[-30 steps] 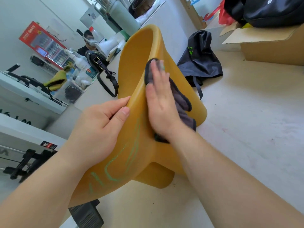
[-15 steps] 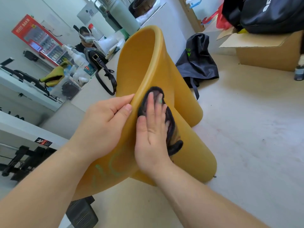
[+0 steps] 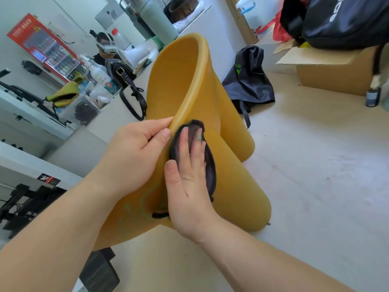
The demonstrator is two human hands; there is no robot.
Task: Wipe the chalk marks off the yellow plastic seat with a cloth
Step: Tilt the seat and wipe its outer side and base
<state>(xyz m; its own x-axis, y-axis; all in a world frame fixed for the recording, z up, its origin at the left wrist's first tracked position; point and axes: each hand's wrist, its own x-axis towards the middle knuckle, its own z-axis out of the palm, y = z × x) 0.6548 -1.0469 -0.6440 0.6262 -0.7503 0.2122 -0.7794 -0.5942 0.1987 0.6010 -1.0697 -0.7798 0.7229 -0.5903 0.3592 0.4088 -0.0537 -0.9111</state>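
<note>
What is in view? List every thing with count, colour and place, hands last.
seat: one, yellow, centre, tilted up
cloth: one, dark, on the seat under the right hand
chalk marks: few, faint green, low on the seat
table: one, pale, under the seat
sack: one, dark, behind the seat
box: one, brown, far right
backpack: one, black, on the box
can: one, dark, beside the box
handbag: one, black, left of the seat
spray bottle: one, white, beyond the handbag
flask: one, grey-green, top centre
cooler: one, red, far left
person: one, headset on, far left
left hand: grips the seat's edge
right hand: flat, presses the cloth on the seat
</note>
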